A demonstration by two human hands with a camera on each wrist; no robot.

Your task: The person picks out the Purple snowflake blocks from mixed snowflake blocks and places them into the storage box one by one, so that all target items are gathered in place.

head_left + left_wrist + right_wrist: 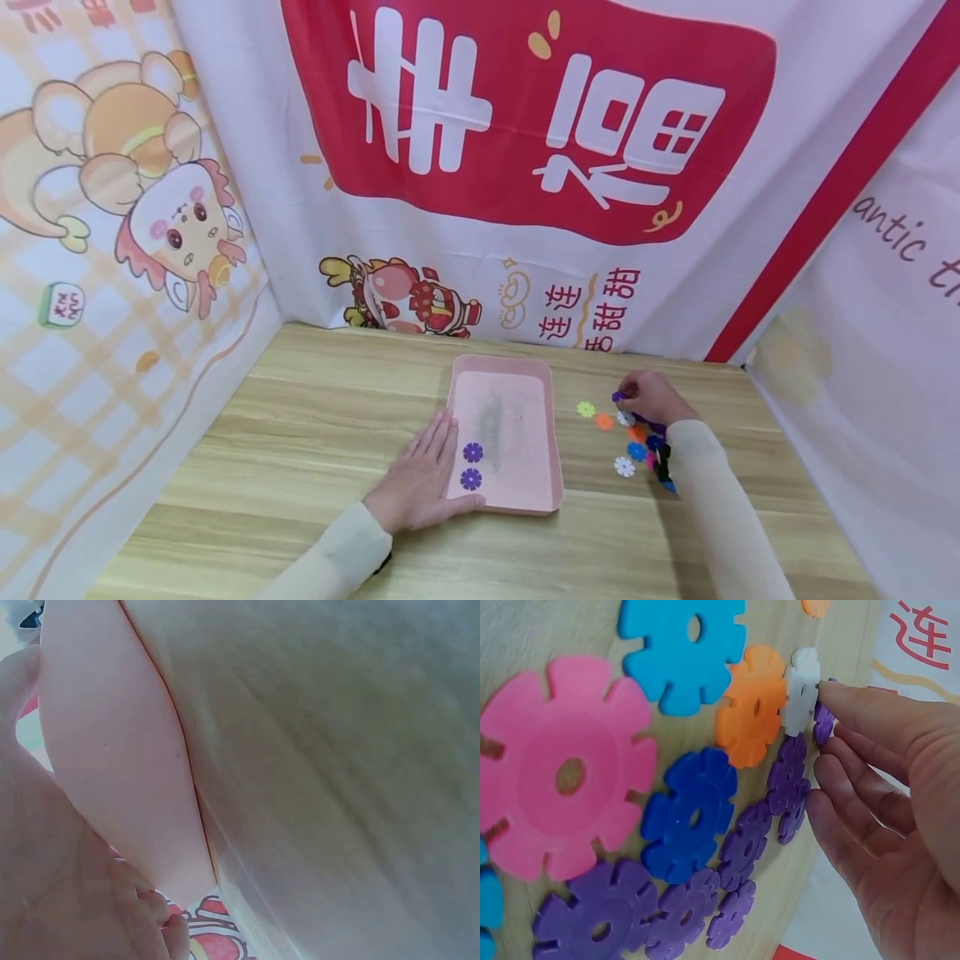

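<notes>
On the table (315, 417), left hand (423, 483) flat beside pink tray (551, 433), right hand (652, 398) pinching a half-hidden purple disc (823, 721).

My head camera looks down across the table (300, 417). My left wrist view presses close against the pink tray (112, 750); my right wrist view hovers just above the discs (690, 817), also seen from above.

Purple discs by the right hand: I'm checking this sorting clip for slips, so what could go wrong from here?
The right hand pinches at a purple disc touching a white disc and an orange disc, so it might drag those along. The pile lies crowded, so nearby discs may scatter. The left hand lies flat against the pink tray; a nudge could shift it.
</notes>
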